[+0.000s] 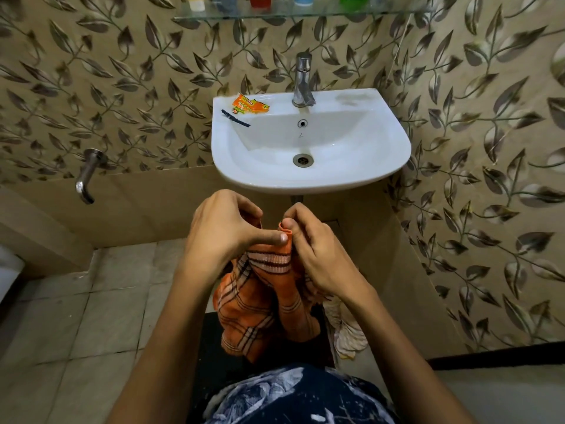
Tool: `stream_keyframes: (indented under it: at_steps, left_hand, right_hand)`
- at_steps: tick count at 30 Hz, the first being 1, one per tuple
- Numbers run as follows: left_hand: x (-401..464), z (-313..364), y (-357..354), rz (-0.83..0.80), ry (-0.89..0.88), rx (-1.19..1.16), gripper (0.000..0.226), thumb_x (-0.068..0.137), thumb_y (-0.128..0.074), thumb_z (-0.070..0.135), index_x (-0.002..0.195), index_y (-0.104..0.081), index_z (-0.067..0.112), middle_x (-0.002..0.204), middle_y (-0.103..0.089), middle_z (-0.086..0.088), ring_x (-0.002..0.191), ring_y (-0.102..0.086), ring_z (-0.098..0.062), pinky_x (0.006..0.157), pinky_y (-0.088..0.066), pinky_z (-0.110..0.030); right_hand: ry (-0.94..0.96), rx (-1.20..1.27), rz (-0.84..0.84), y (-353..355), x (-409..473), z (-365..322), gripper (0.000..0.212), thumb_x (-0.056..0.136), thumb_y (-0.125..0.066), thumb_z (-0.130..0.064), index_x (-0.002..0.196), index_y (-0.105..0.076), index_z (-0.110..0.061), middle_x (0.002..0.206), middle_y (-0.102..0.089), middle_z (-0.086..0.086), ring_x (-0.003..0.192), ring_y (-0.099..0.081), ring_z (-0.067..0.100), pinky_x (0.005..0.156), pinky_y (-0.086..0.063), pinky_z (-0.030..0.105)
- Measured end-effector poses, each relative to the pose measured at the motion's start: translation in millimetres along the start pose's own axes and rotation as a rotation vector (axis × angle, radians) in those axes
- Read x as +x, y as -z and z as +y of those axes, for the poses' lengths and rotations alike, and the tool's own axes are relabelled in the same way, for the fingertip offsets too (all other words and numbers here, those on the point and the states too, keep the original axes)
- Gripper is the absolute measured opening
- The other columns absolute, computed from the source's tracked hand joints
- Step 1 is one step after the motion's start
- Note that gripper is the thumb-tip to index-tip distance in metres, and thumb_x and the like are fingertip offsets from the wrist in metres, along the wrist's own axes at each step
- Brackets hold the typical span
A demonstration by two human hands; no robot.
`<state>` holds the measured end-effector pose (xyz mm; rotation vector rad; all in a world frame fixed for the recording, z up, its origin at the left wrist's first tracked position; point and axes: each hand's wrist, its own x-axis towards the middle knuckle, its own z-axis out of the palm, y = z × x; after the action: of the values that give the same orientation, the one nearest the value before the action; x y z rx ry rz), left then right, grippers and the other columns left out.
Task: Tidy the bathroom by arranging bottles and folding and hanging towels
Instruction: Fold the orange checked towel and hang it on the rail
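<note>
Head view looks down at a wall (91,87) tiled with a brown leaf pattern, which fills the upper part and the right side. Below it lies a floor (91,316) of pale square tiles. A white sink (382,154) is fixed to the wall at centre, with a chrome tap (302,81) at its back edge and a drain (302,160) in the bowl.

In front of the sink and lower, an orange towel (260,301) with dark and pale checked stripes hangs bunched between both hands, its lower folds dropping toward the person's patterned dark shirt (299,396). The left hand (223,231) grips the towel's upper edge, fingers curled over it and the thumb stretched across toward the other hand. The right hand (315,252) pinches a rolled corner of the same edge between thumb and curled fingers, just beside the left thumb tip. A pale crumpled cloth (348,335) lies lower, to the right of the towel.

At the top edge a glass shelf (244,16) carries a row of bottles (260,1), only their bases showing. A second chrome tap (87,175) juts from the wall at the left. On the sink's left rim rests an orange sachet (249,106), with a thin dark strip (235,118) just beside it.
</note>
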<state>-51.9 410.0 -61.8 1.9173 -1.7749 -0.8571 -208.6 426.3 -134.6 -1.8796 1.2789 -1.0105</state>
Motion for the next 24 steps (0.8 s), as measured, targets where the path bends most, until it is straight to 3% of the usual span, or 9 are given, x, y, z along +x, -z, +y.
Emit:
stream_keyframes:
  at_steps: [4,8,11,14,17,20,24]
  left_hand:
    - [-2,2,5,-0.188,-0.06,-0.052,0.086,0.024,-0.068,0.074,0.094,-0.071,0.024,0.085,-0.07,0.012,0.083,-0.065,-0.001,0.071,-0.056,-0.026]
    - [-3,4,5,-0.24,-0.122,-0.041,0.066,0.043,-0.072,0.068,0.093,-0.073,0.025,0.081,-0.072,0.009,0.08,-0.067,-0.003,0.07,-0.056,-0.027]
    - [-3,4,-3,-0.175,-0.15,0.002,0.023,0.072,-0.073,0.042,0.085,-0.076,0.023,0.071,-0.07,0.008,0.072,-0.066,-0.009,0.063,-0.051,-0.028]
    - [-5,5,-8,-0.07,-0.148,-0.035,0.013,0.08,-0.069,0.034,0.078,-0.076,0.023,0.068,-0.071,0.005,0.07,-0.066,-0.01,0.064,-0.054,-0.031]
    - [-7,7,-6,0.022,-0.161,-0.041,0.009,0.078,-0.07,0.032,0.072,-0.075,0.026,0.063,-0.069,0.01,0.066,-0.064,-0.005,0.061,-0.054,-0.028]
    - [-6,4,1,0.126,-0.126,-0.07,0.009,0.078,-0.071,0.031,0.077,-0.076,0.024,0.067,-0.069,0.01,0.07,-0.065,-0.008,0.063,-0.051,-0.026]
    - [-7,3,9,0.221,-0.083,-0.137,0.011,0.078,-0.071,0.031,0.081,-0.076,0.021,0.073,-0.071,0.002,0.074,-0.067,-0.016,0.073,-0.057,-0.035]
  right_hand:
    - [0.03,-0.007,-0.014,2,1,-2,0.023,0.099,-0.037,-0.043,0.085,-0.047,-0.027,0.07,-0.055,-0.006,0.064,-0.052,0.012,0.058,-0.047,0.046]
    - [0.013,0.038,-0.004,4,4,-2,0.028,0.096,-0.039,-0.05,0.083,-0.052,-0.029,0.072,-0.059,-0.008,0.069,-0.058,0.011,0.064,-0.05,0.049]
    - [0.035,0.233,-0.011,6,10,-1,0.029,0.093,-0.045,-0.051,0.078,-0.053,-0.028,0.067,-0.055,-0.007,0.063,-0.05,0.003,0.058,-0.043,0.034]
    - [0.019,0.33,-0.089,9,13,2,0.018,0.087,-0.059,-0.046,0.079,-0.051,-0.032,0.063,-0.055,-0.016,0.057,-0.046,-0.003,0.055,-0.036,0.012]
    - [0.009,0.258,-0.155,14,10,11,0.022,0.078,-0.071,-0.04,0.08,-0.053,-0.027,0.07,-0.06,-0.013,0.066,-0.056,-0.001,0.061,-0.045,0.019]
    - [-0.067,0.171,-0.187,22,3,24,0.031,0.076,-0.074,-0.041,0.072,-0.051,-0.021,0.062,-0.052,-0.01,0.059,-0.049,0.004,0.056,-0.041,0.026]
    - [-0.175,0.112,-0.216,29,-8,40,0.03,0.074,-0.076,-0.04,0.073,-0.055,-0.018,0.062,-0.056,-0.001,0.057,-0.054,0.014,0.055,-0.044,0.036]
